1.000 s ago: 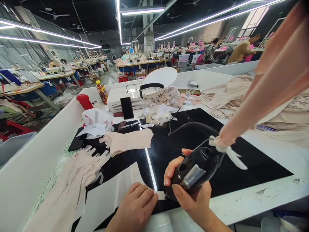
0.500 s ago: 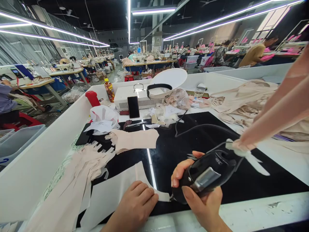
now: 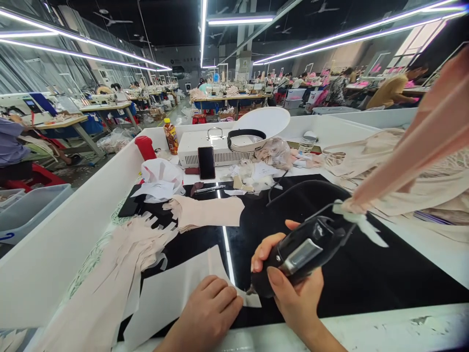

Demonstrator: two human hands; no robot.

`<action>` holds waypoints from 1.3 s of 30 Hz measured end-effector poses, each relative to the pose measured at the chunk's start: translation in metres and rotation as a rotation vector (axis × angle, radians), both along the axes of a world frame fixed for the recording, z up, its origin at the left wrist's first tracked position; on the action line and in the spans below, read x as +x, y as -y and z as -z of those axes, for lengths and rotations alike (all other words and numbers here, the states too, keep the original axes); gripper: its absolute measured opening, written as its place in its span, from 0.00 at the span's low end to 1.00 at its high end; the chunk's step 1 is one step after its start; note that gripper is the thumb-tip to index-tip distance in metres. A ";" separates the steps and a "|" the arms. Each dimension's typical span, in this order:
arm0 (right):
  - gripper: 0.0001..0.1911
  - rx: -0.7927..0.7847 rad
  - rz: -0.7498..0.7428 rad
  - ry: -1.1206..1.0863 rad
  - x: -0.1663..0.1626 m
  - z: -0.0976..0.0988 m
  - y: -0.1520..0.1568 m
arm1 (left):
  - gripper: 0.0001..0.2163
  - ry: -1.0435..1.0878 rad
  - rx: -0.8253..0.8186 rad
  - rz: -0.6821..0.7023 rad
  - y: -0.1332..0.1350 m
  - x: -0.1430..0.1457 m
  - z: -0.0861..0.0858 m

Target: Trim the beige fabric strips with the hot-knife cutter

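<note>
A pale fabric piece (image 3: 183, 281) lies on the black work surface (image 3: 366, 274), its narrow end curving to the right. My left hand (image 3: 210, 310) presses down on it near that end, fingers bent and close together, the thumb hidden. In my right hand (image 3: 295, 293) is a black corded handheld power tool (image 3: 298, 256), gripped around its body and tilted with its small metal tip down. The tip meets the fabric's narrow end just right of my left fingers; exactly how it engages the cloth is too small to tell. A pink cloth strip (image 3: 399, 151) is tied to the tool's rear.
Stacked beige cut pieces (image 3: 208, 212) and a heap of cloth strips (image 3: 106, 278) lie left. Behind are a phone (image 3: 206, 163), a pen (image 3: 209, 189), a white box (image 3: 186, 146) and a bottle (image 3: 170, 137). More beige fabric (image 3: 403, 195) is piled right. White walls border the table.
My right hand has brought the tool left, so its tip is now over the fabric's narrow end instead of at its far end. My left hand still presses the fabric.
</note>
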State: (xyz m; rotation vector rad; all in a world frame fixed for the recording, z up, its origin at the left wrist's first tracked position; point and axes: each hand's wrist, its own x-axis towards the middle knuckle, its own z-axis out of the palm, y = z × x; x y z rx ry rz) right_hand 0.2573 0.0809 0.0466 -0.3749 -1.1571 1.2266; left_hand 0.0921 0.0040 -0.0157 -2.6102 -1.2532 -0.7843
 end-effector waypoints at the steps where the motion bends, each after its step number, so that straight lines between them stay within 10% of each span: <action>1: 0.29 0.002 -0.009 0.004 -0.002 0.001 0.000 | 0.10 0.001 0.000 0.001 0.000 0.000 -0.001; 39: 0.28 0.021 0.016 0.076 -0.010 0.007 0.000 | 0.12 0.021 0.029 -0.005 -0.002 0.003 -0.003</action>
